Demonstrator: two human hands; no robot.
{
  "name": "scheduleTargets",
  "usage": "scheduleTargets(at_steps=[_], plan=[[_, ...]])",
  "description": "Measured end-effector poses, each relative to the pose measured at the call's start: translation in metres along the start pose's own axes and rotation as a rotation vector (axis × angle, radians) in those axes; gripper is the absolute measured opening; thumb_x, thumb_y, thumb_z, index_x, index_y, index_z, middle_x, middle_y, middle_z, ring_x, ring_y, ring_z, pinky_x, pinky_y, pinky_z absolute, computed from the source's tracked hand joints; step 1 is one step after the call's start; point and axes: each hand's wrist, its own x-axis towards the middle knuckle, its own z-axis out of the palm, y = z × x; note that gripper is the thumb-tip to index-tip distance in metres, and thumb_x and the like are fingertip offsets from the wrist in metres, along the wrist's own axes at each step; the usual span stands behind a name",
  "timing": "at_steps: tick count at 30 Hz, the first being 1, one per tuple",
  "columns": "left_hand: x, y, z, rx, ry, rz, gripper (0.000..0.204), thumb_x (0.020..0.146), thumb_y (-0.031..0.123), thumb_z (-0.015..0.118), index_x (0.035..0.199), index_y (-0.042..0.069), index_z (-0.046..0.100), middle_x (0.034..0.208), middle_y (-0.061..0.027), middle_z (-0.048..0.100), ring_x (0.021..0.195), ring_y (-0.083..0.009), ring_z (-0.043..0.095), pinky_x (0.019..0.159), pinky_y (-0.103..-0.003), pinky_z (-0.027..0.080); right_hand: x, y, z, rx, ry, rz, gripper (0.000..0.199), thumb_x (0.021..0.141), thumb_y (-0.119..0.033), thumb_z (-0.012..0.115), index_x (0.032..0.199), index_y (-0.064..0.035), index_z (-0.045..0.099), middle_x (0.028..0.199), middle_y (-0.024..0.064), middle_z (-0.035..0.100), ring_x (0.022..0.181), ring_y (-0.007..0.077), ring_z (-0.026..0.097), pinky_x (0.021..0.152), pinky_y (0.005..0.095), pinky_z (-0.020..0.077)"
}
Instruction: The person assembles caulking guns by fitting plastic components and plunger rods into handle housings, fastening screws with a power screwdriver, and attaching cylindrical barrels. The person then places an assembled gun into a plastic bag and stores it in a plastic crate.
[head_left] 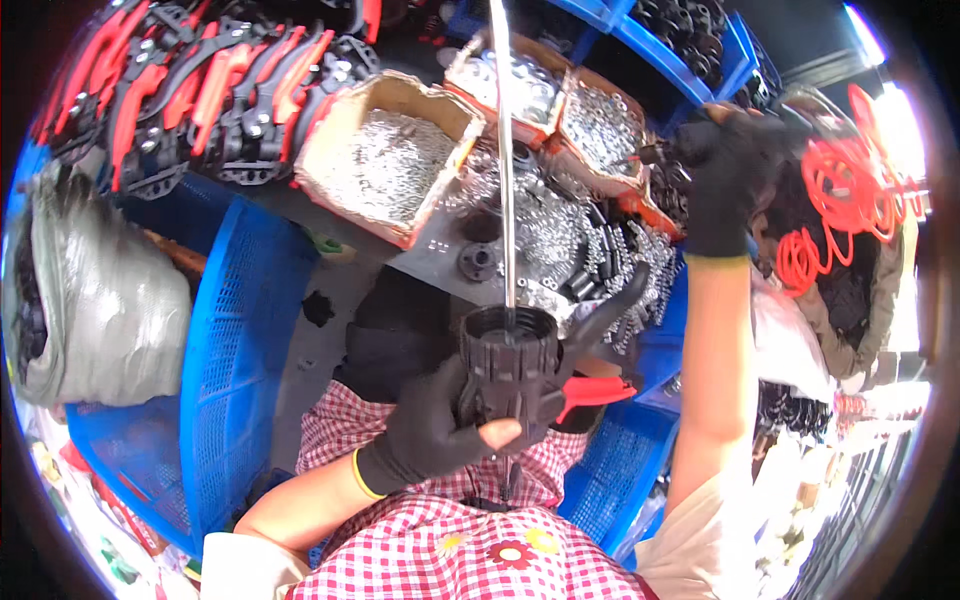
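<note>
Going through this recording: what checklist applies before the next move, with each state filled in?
1. Left hand grips the black fitting: ok.
2. Metal rod lines up with the fitting's open top: ok.
3. Rod fully seated inside: cannot tell.
4. Right hand at the fitting: not ok, raised at upper right.
5. Right hand's grip: cannot tell, too dark.
6. Left thumb tip covered: not ok, bare.

The black-gloved left hand (428, 425) curls in a closed grip, its bare thumb tip (500, 433) showing, the left forearm (305, 505) slanting inward. The right forearm (718, 365) rises steeply, the gloved right hand (728, 165) raised with fingers curled.
</note>
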Motion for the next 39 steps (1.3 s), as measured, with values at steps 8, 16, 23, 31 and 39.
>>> scheduleTargets(at_steps=[8,16,23,31,39], plan=[[-0.057,0.059,-0.011,0.564,0.177,0.246,0.06,0.075,0.033,0.081,0.121,0.003,0.057,0.091,-0.0117,0.068,0.078,-0.0243,0.068,0.072,-0.034,0.053,-0.056,0.046,0.123,0.095,-0.611,0.826,0.044,0.078,-0.039,0.068,0.098,0.0003,0.064,0.082,0.0164,0.067,0.072,0.028,0.064,0.063,0.0447,0.0508],[-0.172,0.069,0.013,0.19,0.636,0.72,0.06,0.074,0.025,0.083,0.122,-0.001,0.057,0.116,-0.0154,0.065,0.11,-0.0294,0.061,0.095,-0.039,0.047,-0.065,-0.227,-0.203,1.306,-0.403,-0.116,0.108,0.069,-0.051,0.079,0.148,0.0024,0.028,0.146,0.0238,0.039,0.135,0.0375,0.04,0.109,0.0487,0.0341],[-0.425,0.02,-0.035,1.136,1.778,0.498,0.044,0.082,0.014,0.071,0.116,-0.003,0.05,0.111,-0.0203,0.057,0.104,-0.031,0.056,0.094,-0.039,0.044,-0.041,-0.323,-0.276,1.948,-0.601,-0.137,0.133,0.059,-0.076,0.073,0.151,0.0042,0.02,0.149,0.0194,0.033,0.136,0.0311,0.037,0.111,0.0474,0.0305],[-0.677,-0.276,-0.094,2.243,1.347,-1.42,0.042,0.093,0.039,0.052,0.116,0.003,0.059,0.109,-0.0149,0.063,0.1,-0.0281,0.061,0.09,-0.039,0.048,-0.043,-0.374,-0.314,1.854,-0.937,-0.344,0.124,0.056,-0.059,0.082,0.148,0.0041,0.026,0.144,0.0196,0.04,0.13,0.0303,0.045,0.108,0.0431,0.0365],[-0.618,-0.213,-0.164,2.449,-0.708,-2.372,0.038,0.093,0.036,0.049,0.109,0.003,0.061,0.103,-0.0129,0.066,0.097,-0.0276,0.064,0.088,-0.042,0.052,-0.043,-0.396,-0.328,1.883,-0.859,-0.766,0.116,0.062,-0.054,0.085,0.148,-0.0019,0.028,0.133,0.0231,0.047,0.116,0.0357,0.054,0.1,0.0468,0.0428]])
